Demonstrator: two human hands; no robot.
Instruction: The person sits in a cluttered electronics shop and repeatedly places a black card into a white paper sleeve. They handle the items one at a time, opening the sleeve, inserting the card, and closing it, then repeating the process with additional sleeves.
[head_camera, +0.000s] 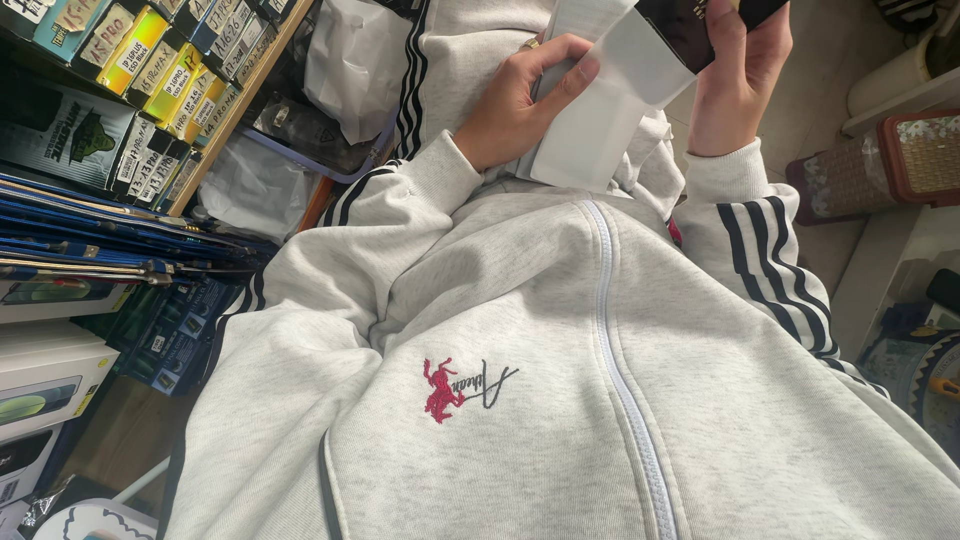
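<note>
Grey jacket (560, 380), white packet (610, 110) in both hands' grip, yellow-labelled boxes (160, 75) left.

Head view, looking down the wearer's pale grey zipped jacket (560, 400). Above the jacket's zip, the left hand (515, 105) grips a white flat packet (600, 120) from its left side; the right hand (735, 80) holds a dark flat object (690, 30) at the packet's upper end. Left of the jacket, a wooden shelf (245, 100) carries small coloured boxes (150, 60).
</note>
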